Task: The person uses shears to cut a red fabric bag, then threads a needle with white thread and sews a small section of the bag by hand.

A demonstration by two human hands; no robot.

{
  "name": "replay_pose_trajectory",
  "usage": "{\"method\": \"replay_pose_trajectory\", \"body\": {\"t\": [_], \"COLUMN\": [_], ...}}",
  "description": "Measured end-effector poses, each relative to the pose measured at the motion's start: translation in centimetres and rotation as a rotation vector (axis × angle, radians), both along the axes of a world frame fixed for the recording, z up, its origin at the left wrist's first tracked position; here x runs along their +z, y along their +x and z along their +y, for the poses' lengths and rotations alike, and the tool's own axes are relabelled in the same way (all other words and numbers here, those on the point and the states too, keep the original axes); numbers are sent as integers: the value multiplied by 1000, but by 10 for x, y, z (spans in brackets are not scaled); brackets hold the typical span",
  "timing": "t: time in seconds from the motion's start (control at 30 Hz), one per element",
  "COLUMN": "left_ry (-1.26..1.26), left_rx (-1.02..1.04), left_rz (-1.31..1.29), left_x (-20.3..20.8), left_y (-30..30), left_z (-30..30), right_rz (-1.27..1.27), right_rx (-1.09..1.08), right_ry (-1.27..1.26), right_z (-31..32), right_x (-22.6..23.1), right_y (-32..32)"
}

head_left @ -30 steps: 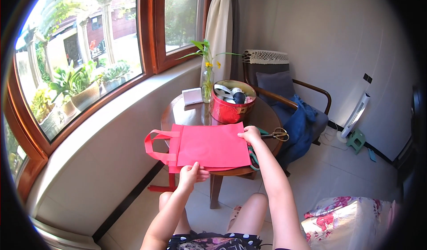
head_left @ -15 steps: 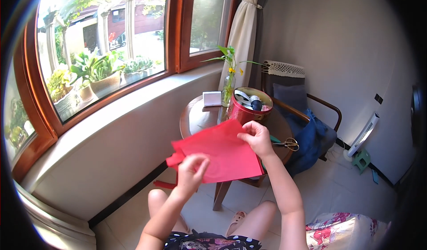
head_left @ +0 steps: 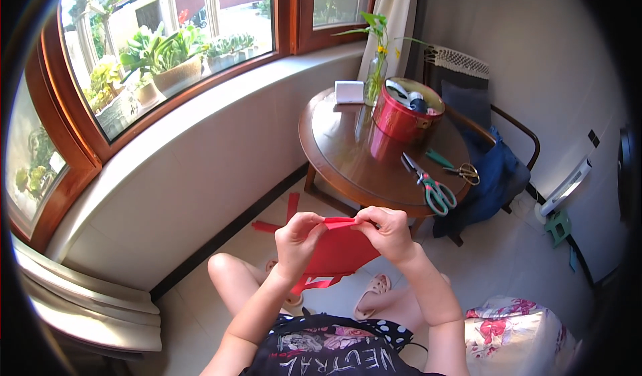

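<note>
A thin red cloth-like sheet [head_left: 341, 250] hangs down between my knees; whether it is fabric or paper I cannot tell. My left hand [head_left: 297, 240] pinches its top edge at one side. Beside it, my right hand [head_left: 388, 232] pinches the same edge, a short gap apart, and the edge looks folded between them. Loose red strips show at the sheet's lower end. Beyond my right hand, large scissors [head_left: 433, 190] with green and pink handles lie on the round wooden table [head_left: 334, 150], next to smaller gold-handled scissors [head_left: 466, 172].
A red round tin [head_left: 401, 123] full of sewing-like odds and ends stands on the table, near a glass vase [head_left: 376, 85] and a small white box [head_left: 349, 91]. Red strips [head_left: 293, 207] lie on the floor. A chair [head_left: 461, 98] with blue cloth stands behind.
Both hands have come lower and closer together. The sheet, earlier spread out over the table, now hangs from its pinched edge. The large scissors on the table have come into sight.
</note>
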State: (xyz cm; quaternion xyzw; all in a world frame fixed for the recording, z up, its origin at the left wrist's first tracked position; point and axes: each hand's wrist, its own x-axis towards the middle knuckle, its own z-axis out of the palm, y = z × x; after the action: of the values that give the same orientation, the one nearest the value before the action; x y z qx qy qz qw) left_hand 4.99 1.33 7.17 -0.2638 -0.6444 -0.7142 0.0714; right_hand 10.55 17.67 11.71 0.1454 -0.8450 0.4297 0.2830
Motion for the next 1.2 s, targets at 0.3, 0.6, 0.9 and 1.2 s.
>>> {"method": "replay_pose_trajectory", "body": {"t": [0.3, 0.6, 0.9, 1.2], "left_ry": [-26, 47, 103, -313], "left_rx": [-79, -173, -215, -132], "left_rz": [-83, -230, -306, 41], "left_x": [-6, -14, -8, -9], "left_y": [12, 15, 15, 6], "left_z": [-5, -4, -1, 2], "right_rz": [-101, -117, -190, -118], "right_rx": [21, 33, 3, 4], "right_ry": [-96, -33, 6, 155], "right_z": [-1, -5, -2, 0], "right_x": [-17, -16, -14, -13], "right_y": [5, 4, 3, 11]}}
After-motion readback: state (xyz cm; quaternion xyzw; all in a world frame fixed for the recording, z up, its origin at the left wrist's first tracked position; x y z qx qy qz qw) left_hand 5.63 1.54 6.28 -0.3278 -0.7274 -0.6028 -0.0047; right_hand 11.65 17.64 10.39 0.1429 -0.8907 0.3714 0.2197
